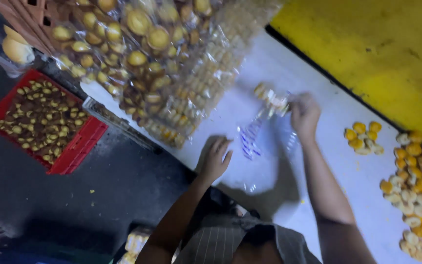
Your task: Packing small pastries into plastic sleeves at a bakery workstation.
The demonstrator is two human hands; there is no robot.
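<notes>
My right hand (pixel 305 113) is closed on the end of a clear bag of small biscuits (pixel 269 100), at twelve o'clock on the white surface (pixel 318 161). My left hand (pixel 215 159) lies spread, empty, at nine. I judge the flimsy, half-lifted bag could sag and spill biscuits toward the stacked packs (pixel 162 73).
</notes>
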